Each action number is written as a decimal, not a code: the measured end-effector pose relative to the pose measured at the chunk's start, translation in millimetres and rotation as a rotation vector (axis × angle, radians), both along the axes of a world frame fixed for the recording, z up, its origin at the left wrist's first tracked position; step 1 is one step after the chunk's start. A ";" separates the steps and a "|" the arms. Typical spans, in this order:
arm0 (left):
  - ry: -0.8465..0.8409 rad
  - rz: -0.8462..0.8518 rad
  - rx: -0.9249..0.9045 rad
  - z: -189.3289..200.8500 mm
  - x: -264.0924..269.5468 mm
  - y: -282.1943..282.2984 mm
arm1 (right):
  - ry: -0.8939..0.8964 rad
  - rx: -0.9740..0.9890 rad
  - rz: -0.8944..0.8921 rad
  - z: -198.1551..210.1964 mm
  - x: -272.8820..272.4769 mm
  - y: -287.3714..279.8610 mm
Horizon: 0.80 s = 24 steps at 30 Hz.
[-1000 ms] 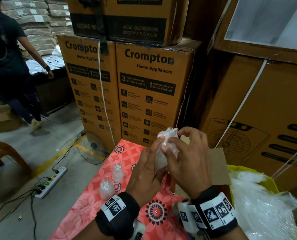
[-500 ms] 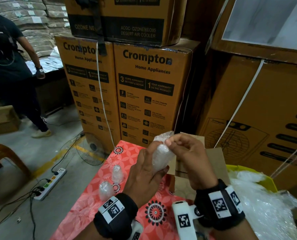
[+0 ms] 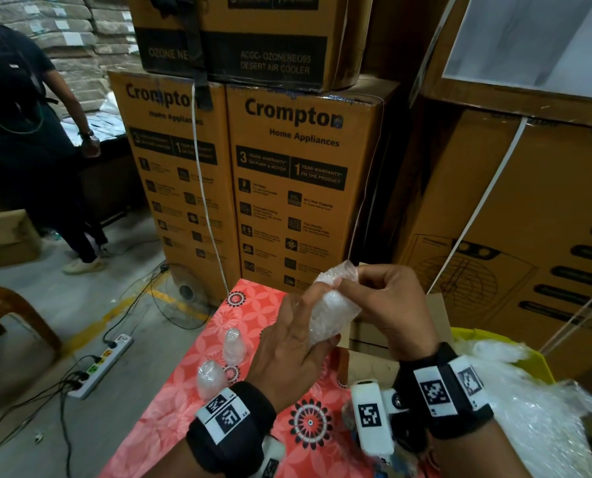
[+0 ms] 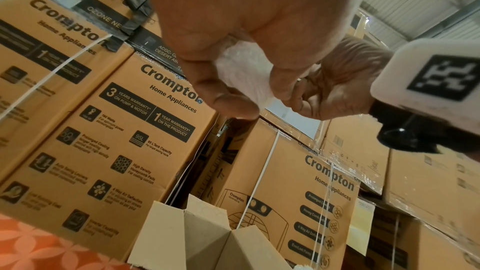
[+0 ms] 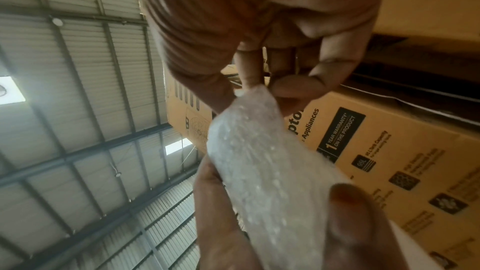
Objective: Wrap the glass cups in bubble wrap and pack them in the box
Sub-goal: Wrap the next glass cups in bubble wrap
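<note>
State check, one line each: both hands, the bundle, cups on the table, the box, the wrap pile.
Left hand: grips the bundle's lower part.
Right hand: pinches the wrap at its top end.
Bundle: wrapped, held above the table.
Two cups: standing on the table.
Box: flaps open.
Wrap pile: loose, in the yellow bin.

Stacked Crompton cartons [image 3: 301, 188], power strip [image 3: 101, 365] on floor [image 3: 46, 305]

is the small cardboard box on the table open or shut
Open: the cardboard box has its flaps standing up in the left wrist view.
</note>
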<state>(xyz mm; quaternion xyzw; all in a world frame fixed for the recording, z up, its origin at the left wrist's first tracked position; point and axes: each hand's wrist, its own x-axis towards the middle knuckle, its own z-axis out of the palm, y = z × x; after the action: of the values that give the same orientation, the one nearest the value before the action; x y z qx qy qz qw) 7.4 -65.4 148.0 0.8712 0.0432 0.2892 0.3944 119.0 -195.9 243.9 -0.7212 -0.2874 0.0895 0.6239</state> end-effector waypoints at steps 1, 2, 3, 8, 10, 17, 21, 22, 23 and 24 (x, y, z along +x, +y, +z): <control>0.006 0.000 -0.007 -1.2 -0.3 0.9 | -0.032 0.000 -0.001 0.0 0.6 -0.5; 0.011 0.002 -0.017 -2.1 -0.7 1.2 | -0.079 -0.020 -0.012 -0.3 2.8 -0.5; 0.013 0.007 -0.028 -3.0 -1.0 1.1 | -0.148 -0.061 -0.036 0.0 4.5 -0.8; 0.002 0.006 -0.155 -2.5 -1.1 -2.8 | -0.672 -0.288 -0.109 2.8 -5.2 1.4; 0.008 0.010 -0.195 -3.0 -1.2 -1.7 | -0.772 -0.350 -0.038 4.3 -7.6 0.0; -0.032 0.012 -0.088 -2.3 -0.5 6.6 | -0.461 -0.367 0.026 27.6 -4.0 -7.4; -0.030 -0.008 0.002 -2.5 -1.1 10.2 | -0.220 -0.382 0.059 32.7 5.4 -7.2; -0.024 -0.010 0.024 -3.2 -1.4 10.8 | -0.169 -0.376 0.067 33.9 5.4 -7.5; -0.018 -0.013 0.038 -4.0 -1.8 10.9 | -0.137 -0.377 0.070 34.1 5.2 -7.9; -0.013 -0.020 0.043 -5.3 -1.5 10.3 | -0.147 -0.399 0.061 34.2 4.8 -7.8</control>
<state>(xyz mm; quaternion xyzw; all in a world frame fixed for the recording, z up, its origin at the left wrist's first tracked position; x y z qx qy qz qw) 5.9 -55.1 142.6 0.8780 0.0259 0.2918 0.3787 123.8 -203.7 278.0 -0.8259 -0.3303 0.1105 0.4434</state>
